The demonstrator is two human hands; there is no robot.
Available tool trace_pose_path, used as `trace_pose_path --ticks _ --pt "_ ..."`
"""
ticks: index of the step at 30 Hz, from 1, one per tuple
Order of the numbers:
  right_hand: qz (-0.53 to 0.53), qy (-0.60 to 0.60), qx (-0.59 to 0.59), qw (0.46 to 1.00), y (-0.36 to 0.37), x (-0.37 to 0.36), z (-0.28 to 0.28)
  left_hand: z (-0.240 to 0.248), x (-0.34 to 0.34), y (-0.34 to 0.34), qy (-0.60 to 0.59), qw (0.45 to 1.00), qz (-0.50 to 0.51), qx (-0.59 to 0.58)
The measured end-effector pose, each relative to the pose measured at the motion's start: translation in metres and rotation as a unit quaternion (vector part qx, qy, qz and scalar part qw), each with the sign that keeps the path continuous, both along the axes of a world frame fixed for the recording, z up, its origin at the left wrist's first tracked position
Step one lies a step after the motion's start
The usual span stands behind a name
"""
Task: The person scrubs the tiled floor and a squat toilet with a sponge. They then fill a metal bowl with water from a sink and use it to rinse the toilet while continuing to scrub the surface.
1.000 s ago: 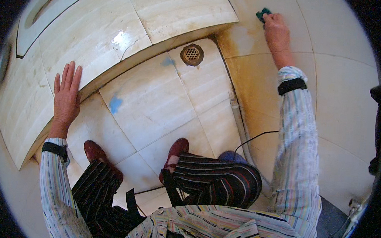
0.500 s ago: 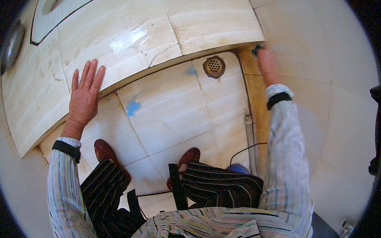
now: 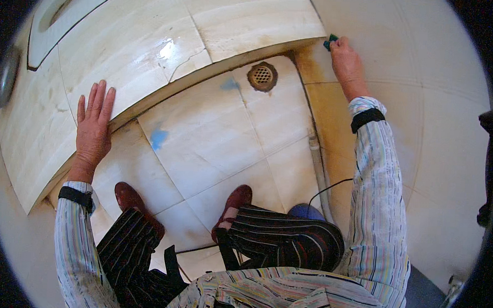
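Observation:
My right hand (image 3: 347, 66) is closed round a small dark green scouring pad (image 3: 330, 42). The pad is at the tiled wall (image 3: 396, 56), just beside the corner of a raised tiled ledge (image 3: 130, 36). Brown stains mark the wall tiles below that hand. On the left, my left hand (image 3: 95, 126) rests palm down on the front edge of the ledge, its fingers stretched out and holding nothing.
A rusty round floor drain (image 3: 262, 76) lies below the ledge. Along the wall's foot runs a grey pipe (image 3: 319, 167), with a dark cable and a blue object (image 3: 306, 212) nearby. A white recessed fixture (image 3: 41, 37) is set into the ledge, near a shiny metal object (image 3: 6, 80).
My right hand has moved a little away from the ledge corner across the wall, with the pad still in it. My left hand stays flat on the ledge. The whole view has shifted slightly.

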State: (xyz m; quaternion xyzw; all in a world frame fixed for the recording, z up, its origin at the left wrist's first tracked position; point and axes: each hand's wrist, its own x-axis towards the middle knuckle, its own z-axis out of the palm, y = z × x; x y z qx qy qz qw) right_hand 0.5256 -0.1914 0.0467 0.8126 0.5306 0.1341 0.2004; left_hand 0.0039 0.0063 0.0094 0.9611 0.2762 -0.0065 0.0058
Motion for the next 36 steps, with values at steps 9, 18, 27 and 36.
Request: trace_pose_path --ticks 9,18,27,36 --pt "-0.040 0.125 -0.039 0.991 0.013 -0.003 -0.133 -0.003 0.001 -0.001 -0.004 1.000 -0.002 -0.001" --pt "-0.060 0.161 -0.082 0.982 -0.044 -0.009 -0.165 0.001 0.004 0.001 0.035 0.999 0.000 0.009" --pt "0.017 0.215 0.115 0.970 -0.053 -0.036 -0.090 0.005 0.007 -0.005 0.031 0.999 0.013 -0.016" --pt "-0.131 0.258 0.065 0.955 -0.027 -0.008 -0.155 0.005 0.008 -0.001 0.023 1.000 -0.004 -0.015"
